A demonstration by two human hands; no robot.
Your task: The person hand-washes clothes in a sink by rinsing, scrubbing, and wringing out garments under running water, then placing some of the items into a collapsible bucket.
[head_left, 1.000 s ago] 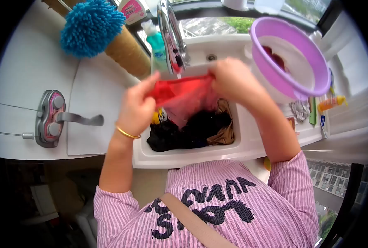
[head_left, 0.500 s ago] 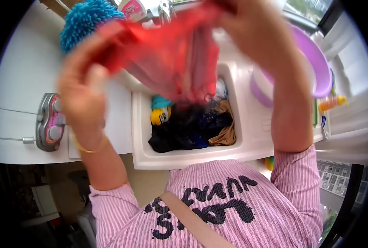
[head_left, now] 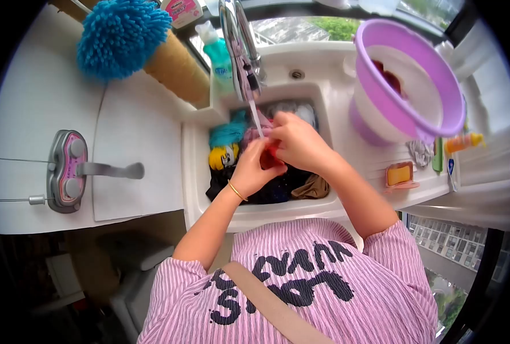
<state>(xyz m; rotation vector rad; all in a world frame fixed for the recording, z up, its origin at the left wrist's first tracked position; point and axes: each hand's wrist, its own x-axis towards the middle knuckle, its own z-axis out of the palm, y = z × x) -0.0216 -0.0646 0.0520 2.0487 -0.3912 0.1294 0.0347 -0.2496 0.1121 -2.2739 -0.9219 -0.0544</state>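
Both of my hands are low over the sink basin [head_left: 194, 172], under the running tap [head_left: 236, 57]. Between them is a red pair of briefs [head_left: 270, 152], bunched up and mostly hidden by my fingers. My left hand [head_left: 255, 165] pinches it from the left, fingers curled. My right hand [head_left: 298, 140] is closed on it from the right, its fingertips slightly blurred. Water runs down onto the cloth. Beneath lie a black garment [head_left: 266, 192], a tan cloth [head_left: 312, 188], a teal cloth [head_left: 227, 133] and a yellow piece with a print [head_left: 223, 157].
A purple bucket [head_left: 458, 109] with something dark red inside stands on the right ledge, near a soap dish [head_left: 399, 175]. Behind the basin is a teal bottle [head_left: 217, 57]. To the left are a blue fluffy duster [head_left: 123, 40] and a grey-pink device [head_left: 68, 172].
Both hands have come down from above the basin, where they held the red briefs spread wide, and closer together. The briefs are now bunched under the tap's stream.
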